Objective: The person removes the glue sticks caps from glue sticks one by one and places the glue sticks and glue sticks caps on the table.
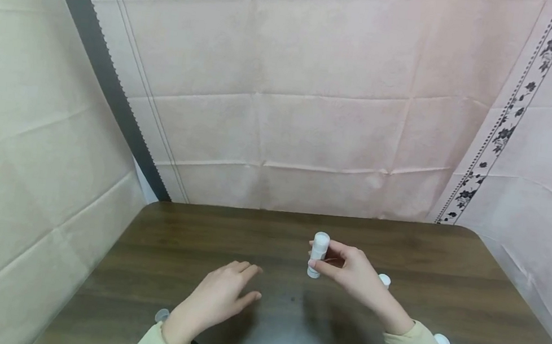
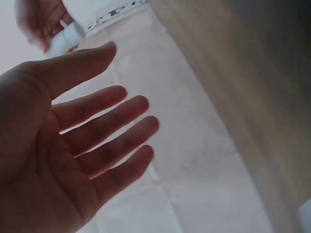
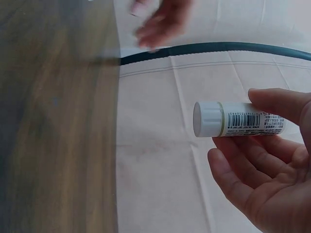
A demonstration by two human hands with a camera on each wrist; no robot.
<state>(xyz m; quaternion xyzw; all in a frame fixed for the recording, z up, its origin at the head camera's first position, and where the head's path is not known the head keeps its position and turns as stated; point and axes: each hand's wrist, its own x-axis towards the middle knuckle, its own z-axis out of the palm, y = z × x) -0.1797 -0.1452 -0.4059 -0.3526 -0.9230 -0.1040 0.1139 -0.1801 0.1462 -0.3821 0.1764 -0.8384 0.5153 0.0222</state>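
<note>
A white glue stick (image 1: 317,254) with a ribbed cap is held above the table by my right hand (image 1: 353,274), thumb on one side and fingers on the other. In the right wrist view the glue stick (image 3: 243,119) shows a barcode and small print on its label. My left hand (image 1: 221,290) hovers over the table to the left, holding nothing. The left wrist view shows its palm (image 2: 43,160) with the fingers spread and loosely extended.
On the brown wooden table (image 1: 228,234), a white round-topped object (image 1: 384,280) stands behind my right wrist. Another white round top (image 1: 442,342) is beside the right sleeve. A translucent round piece (image 1: 162,314) lies by the left wrist. Pale cloth (image 1: 321,132) hangs behind the table.
</note>
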